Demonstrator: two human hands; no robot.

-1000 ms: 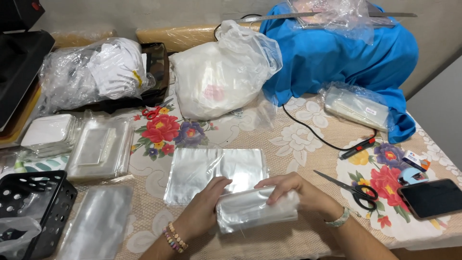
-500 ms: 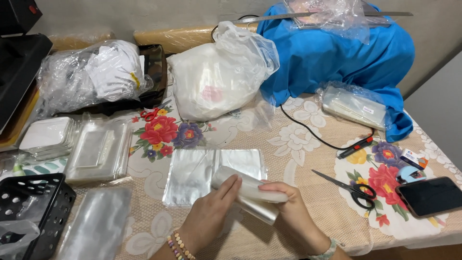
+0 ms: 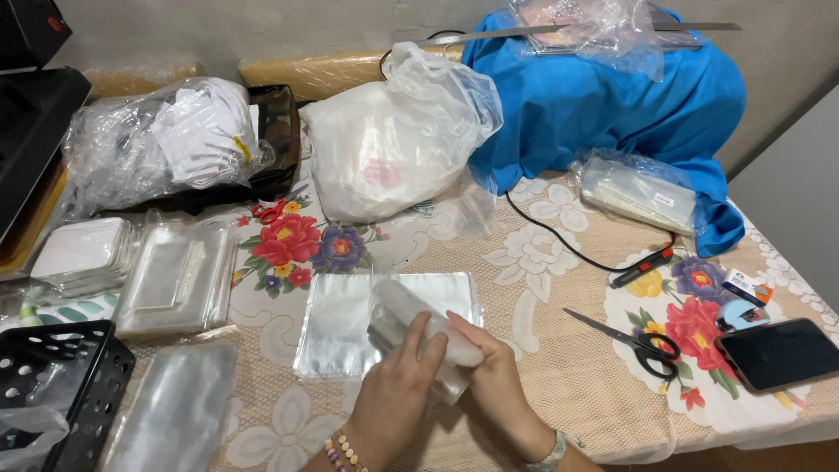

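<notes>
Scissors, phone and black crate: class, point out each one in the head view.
scissors (image 3: 648,347), head view, on the black handles.
phone (image 3: 780,352), head view, middle of the dark screen.
black crate (image 3: 83,376), head view, on its right side wall.

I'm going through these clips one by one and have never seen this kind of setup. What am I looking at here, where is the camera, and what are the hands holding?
There is no machine: a person works with two bare hands, and the single camera sits on their head, looking down at a table with a flowered cloth.

The left hand and right hand together grip a white roll in clear plastic. Under it lies a flat clear bag.

Around them: scissors and a dark phone to the right, a black crate at lower left, stacks of clear bags to the left, a bulging white sack at the back, and blue fabric behind that. A black cable runs across the cloth.
</notes>
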